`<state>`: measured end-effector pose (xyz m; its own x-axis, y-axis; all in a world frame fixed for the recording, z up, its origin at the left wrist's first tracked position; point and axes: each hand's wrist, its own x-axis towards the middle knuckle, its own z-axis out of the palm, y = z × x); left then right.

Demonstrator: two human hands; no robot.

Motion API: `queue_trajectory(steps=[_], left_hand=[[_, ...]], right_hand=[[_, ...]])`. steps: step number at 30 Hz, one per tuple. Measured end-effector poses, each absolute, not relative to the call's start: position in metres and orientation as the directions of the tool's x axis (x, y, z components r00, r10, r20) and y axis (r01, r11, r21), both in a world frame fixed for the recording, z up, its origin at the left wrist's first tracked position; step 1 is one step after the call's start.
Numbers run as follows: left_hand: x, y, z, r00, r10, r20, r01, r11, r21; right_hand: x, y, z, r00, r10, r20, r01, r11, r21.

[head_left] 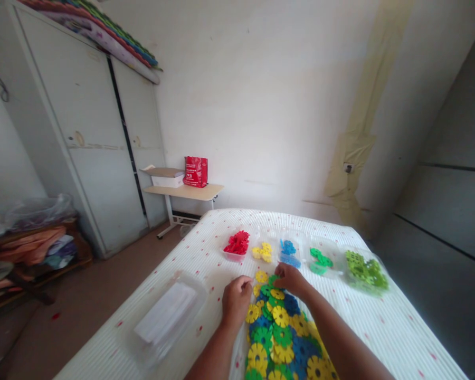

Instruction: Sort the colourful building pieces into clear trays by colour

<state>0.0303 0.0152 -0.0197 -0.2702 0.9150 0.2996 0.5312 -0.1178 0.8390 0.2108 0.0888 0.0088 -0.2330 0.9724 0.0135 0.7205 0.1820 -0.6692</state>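
A pile of yellow, green and blue notched plastic discs (282,316), like flower-shaped building pieces, spreads over the table in front of me. My right hand (291,278) is at the far end of the pile, its fingers closed on a green notched disc (273,280). Just left of the pile is my left hand (236,300), with thumb and fingers pinched together; anything between them is too small to make out. Beyond the hands stand clear tubs of sorted pieces: red (237,243), yellow (263,252), blue (288,248), green (320,259) and light green (366,272).
To the left on the white dotted tablecloth (206,327) lies a clear plastic container (162,345) with white paper (167,311) in it. A small side table (201,192) with a red bag (196,171) stands by the wall, near a cabinet (83,132).
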Motion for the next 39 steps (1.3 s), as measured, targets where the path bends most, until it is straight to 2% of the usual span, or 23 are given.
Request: queue_trajectory(steps=[4, 11, 14, 20, 29, 32, 35, 39], left_hand=[[0.03, 0.015, -0.018, -0.266, 0.914, 0.306, 0.53, -0.126, 0.839], [0.031, 0.014, -0.018, -0.271, 0.916, 0.297, 0.518, -0.122, 0.847], [0.03, 0.015, -0.019, -0.273, 0.915, 0.299, 0.513, -0.124, 0.849], [0.029, 0.016, -0.022, -0.248, 0.923, 0.294, 0.503, -0.137, 0.853], [0.026, 0.019, -0.021, -0.26, 0.919, 0.296, 0.511, -0.129, 0.85], [0.026, 0.019, -0.022, -0.242, 0.928, 0.285, 0.517, -0.125, 0.847], [0.025, 0.019, -0.025, -0.237, 0.933, 0.27, 0.521, -0.112, 0.846], [0.022, 0.022, -0.028, -0.238, 0.937, 0.255, 0.526, -0.097, 0.845]], right_hand=[[0.221, 0.086, 0.006, -0.184, 0.983, 0.014, 0.633, 0.13, -0.763], [0.254, 0.073, 0.006, -0.205, 0.976, -0.07, 0.43, 0.025, -0.903], [0.269, 0.066, 0.002, -0.199, 0.978, -0.062, 0.403, 0.024, -0.915], [0.297, 0.056, -0.005, -0.141, 0.989, -0.041, 0.46, 0.029, -0.887], [0.307, 0.044, 0.015, -0.2, 0.966, -0.161, 0.394, -0.071, -0.917], [0.317, 0.053, 0.032, -0.123, 0.987, -0.099, 0.346, -0.051, -0.937], [0.33, 0.069, 0.049, 0.042, 0.999, 0.015, 0.307, 0.002, -0.952], [0.343, 0.081, 0.058, 0.236, 0.965, 0.114, 0.355, 0.023, -0.934]])
